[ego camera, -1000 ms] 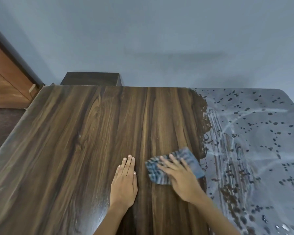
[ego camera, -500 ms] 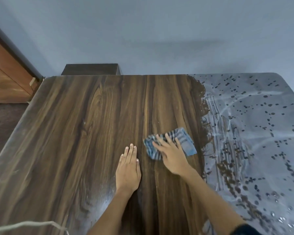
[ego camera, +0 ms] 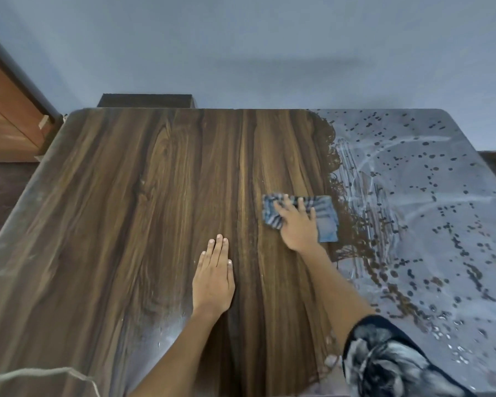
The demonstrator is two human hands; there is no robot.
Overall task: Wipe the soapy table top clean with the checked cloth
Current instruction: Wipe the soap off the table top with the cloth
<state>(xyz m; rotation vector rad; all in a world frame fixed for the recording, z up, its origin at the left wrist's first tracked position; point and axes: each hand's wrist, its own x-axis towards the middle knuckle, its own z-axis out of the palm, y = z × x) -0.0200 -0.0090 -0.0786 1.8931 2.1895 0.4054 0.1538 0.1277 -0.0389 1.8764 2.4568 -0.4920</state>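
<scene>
Right hand (ego camera: 297, 228) presses the cloth (ego camera: 325, 222) flat with spread fingers, mid-tabletop (ego camera: 126, 196), just beside the soap film (ego camera: 427, 210) covering the right side. Left hand (ego camera: 214, 277) rests flat, fingers straight, nearer the front edge.

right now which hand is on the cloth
The right hand, pressing the checked cloth; the left hand rests flat on the bare table top.

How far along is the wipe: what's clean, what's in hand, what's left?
Done: the left and middle of the table top show bare wood grain. In hand: the right hand presses the checked cloth flat beside the soap's edge; the left hand rests flat on wiped wood. Left: the soapy film over the right part, far edge to near edge, plus a faint whitish smear by the left wrist.
</scene>
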